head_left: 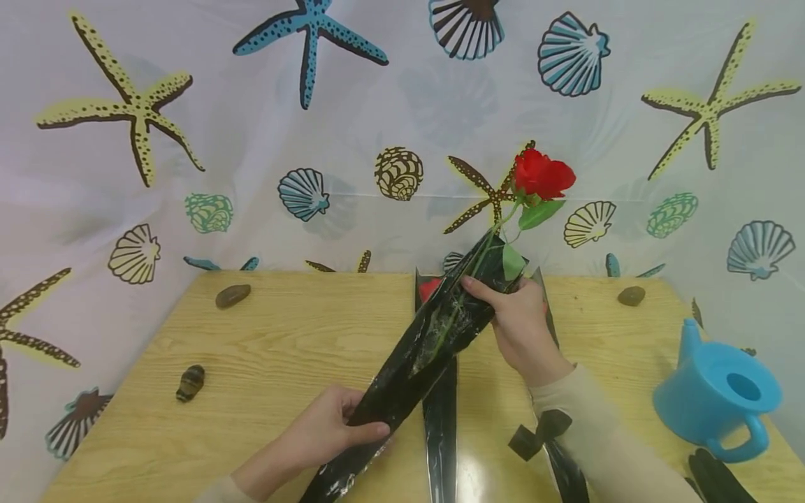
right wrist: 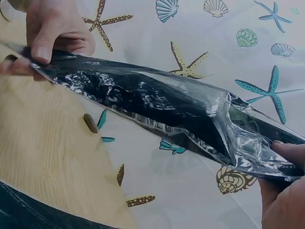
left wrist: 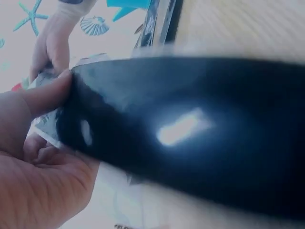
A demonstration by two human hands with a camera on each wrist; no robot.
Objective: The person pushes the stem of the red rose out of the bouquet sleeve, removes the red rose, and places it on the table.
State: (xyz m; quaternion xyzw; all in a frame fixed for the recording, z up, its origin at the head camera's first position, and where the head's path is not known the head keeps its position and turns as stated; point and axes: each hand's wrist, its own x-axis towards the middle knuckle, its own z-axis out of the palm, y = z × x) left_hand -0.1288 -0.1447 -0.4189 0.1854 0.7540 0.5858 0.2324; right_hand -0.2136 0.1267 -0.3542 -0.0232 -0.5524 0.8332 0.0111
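Note:
A black flower sleeve (head_left: pixel 402 377) with a clear front slants up to the right over the table. Out of its top end stands a red rose (head_left: pixel 544 175) with green leaves, its stem running down inside the plastic. My left hand (head_left: pixel 336 426) grips the lower, narrow part, thumb across the front. Near the opening, my right hand (head_left: pixel 522 325) pinches the sleeve's edge, the thumb lying on the clear side. In the right wrist view the clear plastic (right wrist: pixel 248 143) looks creased beside that thumb. Beneath, two more black sleeves lie on the table, red showing at their upper ends.
A blue watering can (head_left: pixel 717 398) stands at the right, with a black object (head_left: pixel 717 478) in front of it. Black ribbon pieces (head_left: pixel 541 433) are beside the right sleeve cuff. Stones (head_left: pixel 233 296) and a dark striped shell (head_left: pixel 191 383) lie on the wooden table (head_left: pixel 283 335). Patterned cloth hangs behind.

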